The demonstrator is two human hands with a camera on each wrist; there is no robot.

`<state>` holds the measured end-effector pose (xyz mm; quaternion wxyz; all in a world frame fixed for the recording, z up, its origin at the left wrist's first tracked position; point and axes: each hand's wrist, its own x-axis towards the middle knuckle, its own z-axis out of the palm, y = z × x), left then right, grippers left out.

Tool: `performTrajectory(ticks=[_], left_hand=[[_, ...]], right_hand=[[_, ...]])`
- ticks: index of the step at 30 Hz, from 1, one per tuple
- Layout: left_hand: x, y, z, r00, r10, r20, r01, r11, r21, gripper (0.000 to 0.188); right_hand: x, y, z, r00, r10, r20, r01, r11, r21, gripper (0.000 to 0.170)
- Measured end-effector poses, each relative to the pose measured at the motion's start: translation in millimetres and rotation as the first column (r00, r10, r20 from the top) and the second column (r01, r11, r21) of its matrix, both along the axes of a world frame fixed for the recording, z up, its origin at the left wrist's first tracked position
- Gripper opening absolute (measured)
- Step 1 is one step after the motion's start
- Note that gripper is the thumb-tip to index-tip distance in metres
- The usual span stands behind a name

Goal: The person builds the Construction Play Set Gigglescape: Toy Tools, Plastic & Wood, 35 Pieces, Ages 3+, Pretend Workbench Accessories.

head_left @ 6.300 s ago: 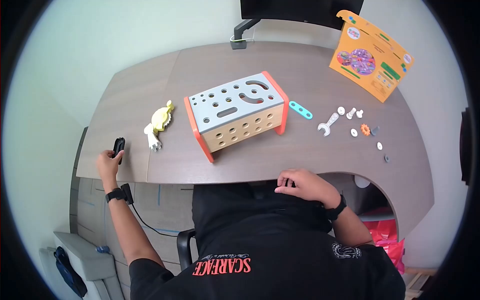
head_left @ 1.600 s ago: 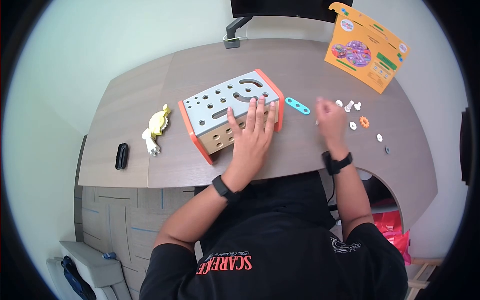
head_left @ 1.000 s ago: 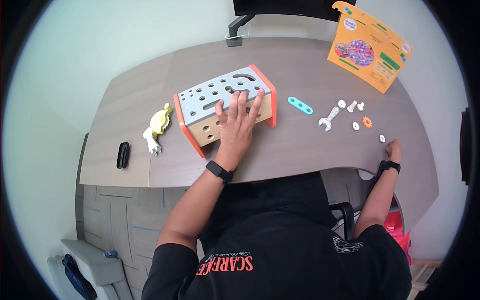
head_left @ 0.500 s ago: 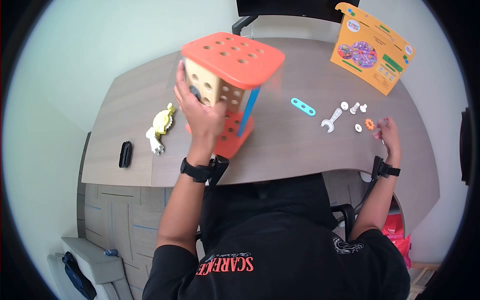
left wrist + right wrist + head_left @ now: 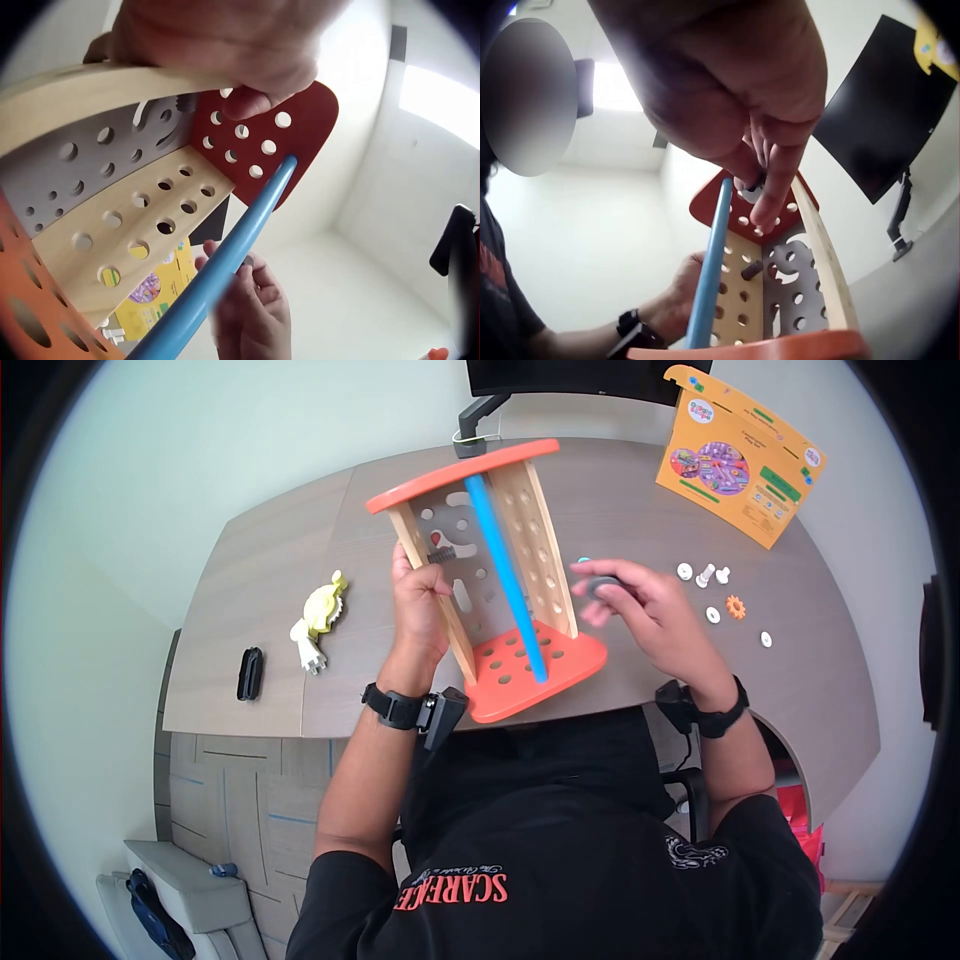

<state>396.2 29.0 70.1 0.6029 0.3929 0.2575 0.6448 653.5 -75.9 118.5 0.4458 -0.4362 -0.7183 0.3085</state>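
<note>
My left hand point(image 5: 420, 605) grips the wooden side of a toy workbench point(image 5: 545, 680), its thumb on the inner face. The workbench is stood on end and tilted, its open underside towards me. A blue rod point(image 5: 505, 575) spans its two orange end panels. Inside, the shank of a dark grey toy bolt point(image 5: 752, 271) sticks through a hole in the side that the left hand grips. My right hand point(image 5: 655, 620) pinches a small dark grey toy nut point(image 5: 602, 586) between thumb and fingers, just right of the workbench.
White washers point(image 5: 713, 615), white bolts point(image 5: 705, 575) and an orange gear point(image 5: 736, 607) lie on the right of the table. Yellow and white toy pieces point(image 5: 320, 610) and a black case point(image 5: 250, 673) lie left. An orange carton point(image 5: 740, 460) stands at the back right.
The left hand has lifted the workbench off its feet and turned it on end. The right hand has picked up the grey nut from the table's right and brought it over to the workbench.
</note>
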Motion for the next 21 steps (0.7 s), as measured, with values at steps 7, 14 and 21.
performTrajectory(ticks=[7,14,21], left_hand=[[4,-1,-12,0.997,-0.062,-0.049,0.064,0.997,0.046,0.084],[8,3,-25,0.991,-0.125,-0.038,0.127,0.990,0.054,0.088],[10,2,-28,0.992,-0.114,-0.062,0.116,0.993,0.027,0.088]], right_hand=[[-34,45,-20,0.996,0.002,0.086,-0.006,0.998,0.057,0.014],[-59,63,-20,0.990,-0.019,0.140,0.036,0.991,-0.126,0.022],[-69,73,-30,0.992,-0.063,-0.111,0.045,0.987,-0.154,0.030]])
